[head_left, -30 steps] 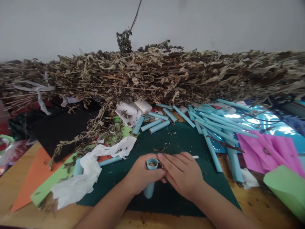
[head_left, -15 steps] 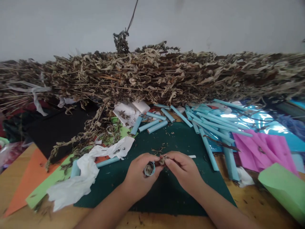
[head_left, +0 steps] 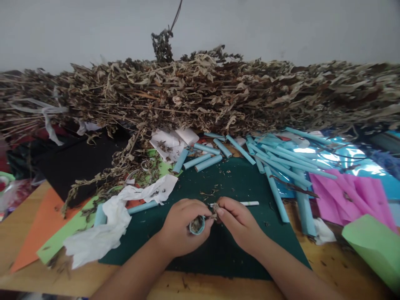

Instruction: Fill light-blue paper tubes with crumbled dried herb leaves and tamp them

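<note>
My left hand [head_left: 184, 227] is wrapped round a short blue paper tube [head_left: 197, 232], whose round open end faces me. Dried leaf bits [head_left: 196, 225] show inside that end. With thumb and fingertips my right hand [head_left: 239, 223] pinches a small clump of dried leaves [head_left: 214, 211], just right of the tube. The left fingertips reach the clump too. Beneath both hands lies a dark green sheet [head_left: 218, 254] strewn with leaf crumbs. A thin white stick [head_left: 250, 203] rests on it, partly hidden behind my right hand.
A long heap of dried leafy stems [head_left: 187, 91] spans the back. Several blue paper tubes [head_left: 278, 158] lie at back right, beside folded pink paper [head_left: 353, 196] and a green sheet [head_left: 368, 241]. White tissue [head_left: 115, 225], orange paper [head_left: 40, 233] and black paper [head_left: 78, 166] are at left.
The tube's open end has turned a little more toward me and its leaf filling shows better. My hands stay close together, the leaf clump between them. The view has shifted slightly.
</note>
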A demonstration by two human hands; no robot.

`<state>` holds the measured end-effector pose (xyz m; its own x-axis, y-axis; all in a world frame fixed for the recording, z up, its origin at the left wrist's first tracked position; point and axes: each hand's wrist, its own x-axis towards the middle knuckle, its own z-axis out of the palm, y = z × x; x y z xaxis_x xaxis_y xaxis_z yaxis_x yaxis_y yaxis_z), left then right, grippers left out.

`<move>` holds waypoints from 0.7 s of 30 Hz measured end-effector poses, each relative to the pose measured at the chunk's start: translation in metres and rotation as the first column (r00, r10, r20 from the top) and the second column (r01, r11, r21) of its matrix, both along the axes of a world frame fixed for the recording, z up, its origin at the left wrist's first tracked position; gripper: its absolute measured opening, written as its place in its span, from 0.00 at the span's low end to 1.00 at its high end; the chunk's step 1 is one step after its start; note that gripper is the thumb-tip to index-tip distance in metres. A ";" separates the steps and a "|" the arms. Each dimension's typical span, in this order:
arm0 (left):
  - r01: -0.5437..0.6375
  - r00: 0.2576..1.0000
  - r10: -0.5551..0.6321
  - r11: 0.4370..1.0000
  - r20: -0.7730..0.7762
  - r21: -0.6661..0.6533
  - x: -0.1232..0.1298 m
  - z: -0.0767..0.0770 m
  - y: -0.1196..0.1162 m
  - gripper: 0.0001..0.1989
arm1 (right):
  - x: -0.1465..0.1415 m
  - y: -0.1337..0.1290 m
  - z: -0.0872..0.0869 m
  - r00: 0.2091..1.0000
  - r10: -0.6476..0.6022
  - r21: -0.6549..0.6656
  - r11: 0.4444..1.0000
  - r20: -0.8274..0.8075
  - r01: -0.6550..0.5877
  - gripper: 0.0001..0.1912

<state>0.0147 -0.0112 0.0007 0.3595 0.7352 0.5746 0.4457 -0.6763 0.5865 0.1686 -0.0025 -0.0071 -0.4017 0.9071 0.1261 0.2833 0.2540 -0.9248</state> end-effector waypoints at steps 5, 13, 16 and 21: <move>0.047 0.997 -0.047 0.999 0.059 0.001 -0.002 0.004 0.002 0.06 | 0.001 0.000 0.000 0.999 0.033 -0.048 0.998 -0.020 -0.034 0.12; -0.034 0.999 0.036 0.991 -0.014 0.131 -0.001 -0.004 0.001 0.08 | -0.002 0.000 0.000 0.992 -0.013 -0.222 0.975 -0.129 -0.016 0.12; -0.052 0.987 0.086 0.971 -0.138 0.233 0.001 -0.006 0.001 0.08 | -0.008 -0.002 -0.005 0.974 -0.081 -0.340 0.940 -0.212 0.005 0.12; -0.063 0.953 0.145 0.954 -0.265 0.292 0.003 -0.006 0.002 0.03 | -0.019 -0.004 -0.014 0.899 -0.219 -0.544 0.839 -0.380 -0.026 0.11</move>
<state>0.0178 -0.0089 -0.0058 0.4657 0.6030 0.6477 0.6408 -0.7345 0.2231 0.1498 -0.0069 -0.0212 -0.3297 0.9113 -0.2465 -0.1571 -0.3104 -0.9376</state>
